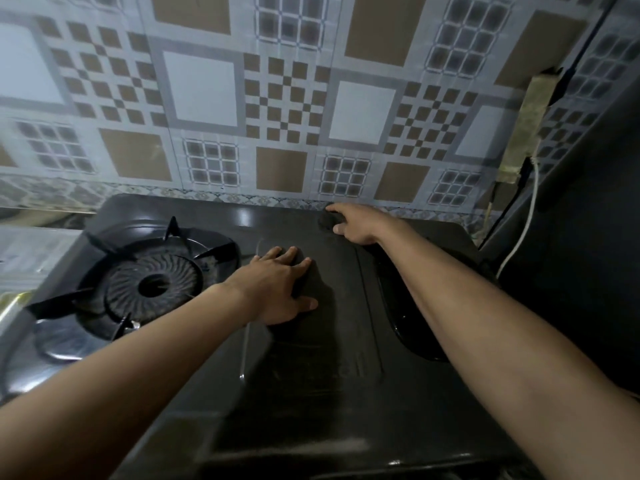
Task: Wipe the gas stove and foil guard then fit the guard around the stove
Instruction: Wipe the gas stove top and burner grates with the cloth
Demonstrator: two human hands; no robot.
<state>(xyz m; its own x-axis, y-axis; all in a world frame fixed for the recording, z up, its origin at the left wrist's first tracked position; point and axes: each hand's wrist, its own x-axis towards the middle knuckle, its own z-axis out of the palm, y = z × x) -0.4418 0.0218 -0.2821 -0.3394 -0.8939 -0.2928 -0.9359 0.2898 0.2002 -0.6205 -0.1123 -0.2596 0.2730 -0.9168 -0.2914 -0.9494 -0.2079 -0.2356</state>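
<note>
Right hand (353,223) has its grip closed around a small dark wad, looks like a cloth (327,221), pressed onto the back edge of the stove (311,358), right where it meets the wall. Left hand (280,289) isn't holding anything, just flat and spread on the stove's dark centre panel, near the burner (154,284), probably bracing.

What could go wrong: the left hand leans close to the pan support prongs (214,252), so a slip sideways could knock them or scrape knuckles. Also the cloth is tiny and right at the edge, easy to push it off behind the stove. The panel looks dusty and streaky, so one pass probably won't do it.

The foil guard, I can't pick out for sure. Behind the stove there's a patterned, shiny wall covering (207,98) with brown and grey squares. A white cable (523,230) hangs beyond the stove's right end. The desk barely shows, lighting is dim.
</note>
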